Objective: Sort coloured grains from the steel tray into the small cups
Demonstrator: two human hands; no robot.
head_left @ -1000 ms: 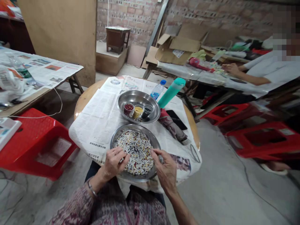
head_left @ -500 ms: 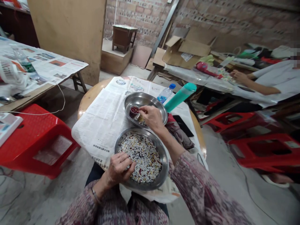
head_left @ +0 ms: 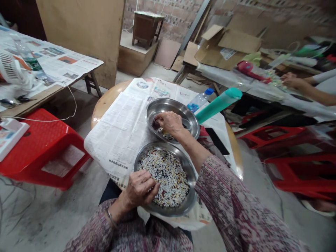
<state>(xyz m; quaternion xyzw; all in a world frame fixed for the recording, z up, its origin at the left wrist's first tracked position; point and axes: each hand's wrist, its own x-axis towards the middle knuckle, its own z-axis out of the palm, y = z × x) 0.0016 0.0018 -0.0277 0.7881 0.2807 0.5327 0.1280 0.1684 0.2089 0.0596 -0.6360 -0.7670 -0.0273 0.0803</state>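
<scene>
A steel bowl [head_left: 191, 203] near me holds a broad heap of small white, black, yellow and dark red pieces [head_left: 166, 175]; whether beads or grains, I cannot tell. My left hand [head_left: 143, 187] is at this bowl's left side, fingers curled over the heap's edge, and what they hold is hidden. Just beyond stands a second steel bowl [head_left: 194, 123] with small dark red and yellowish portions inside. Reaching into its left part, my right hand [head_left: 170, 122] has its fingertips pinched together over the dark red pieces [head_left: 155, 124], covering most of them.
Newspaper [head_left: 112, 129] covers the round table. Behind the far bowl are a plastic bottle [head_left: 201, 99] and a green roll [head_left: 220, 103]; a dark flat object [head_left: 217, 141] lies at right. Red stools [head_left: 49, 143] flank the table. A co-worker's hands [head_left: 291, 80] are at another table.
My right hand has shifted left and now covers the dark red pieces that showed beside it before. My left hand stays at the near bowl. The view has turned slightly.
</scene>
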